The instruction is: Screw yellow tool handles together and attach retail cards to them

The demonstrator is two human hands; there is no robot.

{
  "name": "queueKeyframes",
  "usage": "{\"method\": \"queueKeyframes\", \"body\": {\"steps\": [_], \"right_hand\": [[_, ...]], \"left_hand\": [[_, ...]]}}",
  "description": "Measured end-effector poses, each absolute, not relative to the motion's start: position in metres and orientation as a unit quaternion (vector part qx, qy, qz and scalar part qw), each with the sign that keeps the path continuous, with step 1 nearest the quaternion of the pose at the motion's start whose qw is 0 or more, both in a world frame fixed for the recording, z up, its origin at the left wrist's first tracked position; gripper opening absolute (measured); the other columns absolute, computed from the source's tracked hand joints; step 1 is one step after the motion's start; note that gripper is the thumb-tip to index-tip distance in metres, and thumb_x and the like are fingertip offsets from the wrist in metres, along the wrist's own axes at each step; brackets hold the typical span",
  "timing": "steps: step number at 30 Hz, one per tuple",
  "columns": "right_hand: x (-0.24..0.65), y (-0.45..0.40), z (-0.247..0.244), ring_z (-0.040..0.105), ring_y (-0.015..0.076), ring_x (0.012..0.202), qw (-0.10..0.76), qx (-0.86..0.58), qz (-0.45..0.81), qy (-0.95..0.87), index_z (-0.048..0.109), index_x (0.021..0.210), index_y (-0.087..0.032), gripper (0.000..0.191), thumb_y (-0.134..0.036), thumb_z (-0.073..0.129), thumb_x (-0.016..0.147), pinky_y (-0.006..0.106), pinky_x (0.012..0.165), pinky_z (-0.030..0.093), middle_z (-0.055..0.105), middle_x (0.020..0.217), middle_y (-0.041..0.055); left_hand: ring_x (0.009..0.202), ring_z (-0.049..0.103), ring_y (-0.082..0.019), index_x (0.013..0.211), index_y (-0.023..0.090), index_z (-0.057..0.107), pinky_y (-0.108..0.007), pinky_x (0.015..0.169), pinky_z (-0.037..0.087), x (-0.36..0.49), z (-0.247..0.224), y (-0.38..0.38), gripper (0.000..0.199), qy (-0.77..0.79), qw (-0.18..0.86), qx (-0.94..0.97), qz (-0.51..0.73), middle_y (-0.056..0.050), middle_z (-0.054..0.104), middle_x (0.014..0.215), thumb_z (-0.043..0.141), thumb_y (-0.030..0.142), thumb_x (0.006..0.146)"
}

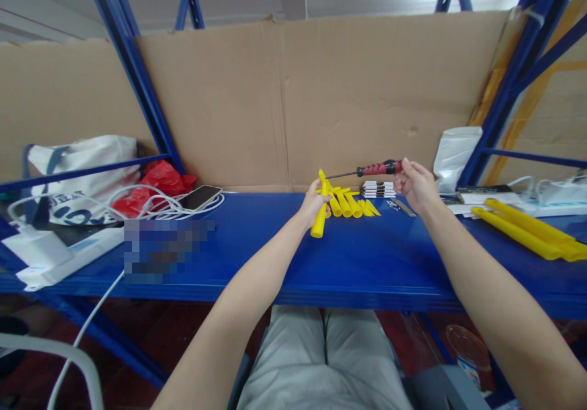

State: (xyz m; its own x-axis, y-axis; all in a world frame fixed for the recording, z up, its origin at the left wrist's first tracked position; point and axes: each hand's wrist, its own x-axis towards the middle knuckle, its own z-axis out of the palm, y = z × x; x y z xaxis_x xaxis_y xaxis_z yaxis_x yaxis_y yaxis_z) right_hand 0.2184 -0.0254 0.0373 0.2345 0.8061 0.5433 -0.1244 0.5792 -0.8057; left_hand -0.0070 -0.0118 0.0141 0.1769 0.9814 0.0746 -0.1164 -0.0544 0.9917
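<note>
My left hand (pixel 313 203) is closed around a yellow tubular piece (pixel 320 219), held tilted above the blue table (pixel 257 245). In my right hand (pixel 415 183) is the end of a red and black screwdriver (pixel 378 168). Its thin shaft points left and reaches the upper part of the yellow piece; whether the tip touches a screw is too small to tell. Several similar yellow pieces (pixel 352 207) lie just behind and right of my left hand, with small yellow pointed parts (pixel 369 208) beside them.
Stacked white packs (pixel 378 190) and a metal strip (pixel 404 207) lie near my right hand. Long yellow parts (pixel 527 232) rest at the right. A phone (pixel 200 197), white cables, a red bag (pixel 160 183) and a power strip (pixel 82 254) occupy the left. Cardboard (pixel 220 104) stands behind.
</note>
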Motion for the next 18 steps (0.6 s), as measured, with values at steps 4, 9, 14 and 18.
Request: {"method": "queueKeyframes", "body": {"steps": [4,9,14,18], "right_hand": [[0.220,-0.021,0.035,0.042,0.0066,0.036,0.705,-0.342,0.320,-0.532,0.049,0.071,-0.020,0.028,-0.042,0.066,0.067,0.020,0.033,0.031,0.047,0.051,-0.0050],[0.219,-0.014,0.031,0.046,0.0100,0.037,0.684,-0.377,0.288,-0.554,0.049,0.083,-0.021,0.018,-0.030,0.058,0.071,0.022,0.034,0.033,0.051,0.055,-0.0046],[0.216,-0.011,0.028,0.044,0.0102,0.038,0.687,-0.397,0.231,-0.563,0.046,0.085,-0.023,0.016,-0.034,0.051,0.076,0.022,0.035,0.031,0.048,0.053,-0.0051],[0.219,-0.013,0.024,0.039,0.0097,0.036,0.686,-0.413,0.143,-0.581,0.045,0.082,-0.023,0.030,-0.053,0.047,0.080,0.024,0.036,0.028,0.041,0.047,-0.0058]], "left_hand": [[0.037,0.042,-0.004,0.132,0.032,0.028,-0.017,0.039,0.035,-0.008,0.015,-0.010,0.066,0.407,0.555,0.529,0.498,0.002,0.055,0.072,0.047,0.001,0.077],[0.036,0.043,-0.006,0.133,0.029,0.025,-0.019,0.038,0.035,-0.011,0.017,-0.009,0.068,0.406,0.548,0.531,0.502,0.002,0.056,0.074,0.045,0.000,0.075],[0.038,0.044,-0.006,0.133,0.030,0.026,-0.019,0.040,0.036,-0.012,0.016,-0.008,0.067,0.397,0.563,0.530,0.495,0.001,0.057,0.075,0.045,0.000,0.075],[0.039,0.044,-0.005,0.132,0.030,0.027,-0.018,0.042,0.037,-0.011,0.014,-0.008,0.068,0.381,0.582,0.531,0.483,0.001,0.057,0.074,0.048,0.001,0.075]]}}
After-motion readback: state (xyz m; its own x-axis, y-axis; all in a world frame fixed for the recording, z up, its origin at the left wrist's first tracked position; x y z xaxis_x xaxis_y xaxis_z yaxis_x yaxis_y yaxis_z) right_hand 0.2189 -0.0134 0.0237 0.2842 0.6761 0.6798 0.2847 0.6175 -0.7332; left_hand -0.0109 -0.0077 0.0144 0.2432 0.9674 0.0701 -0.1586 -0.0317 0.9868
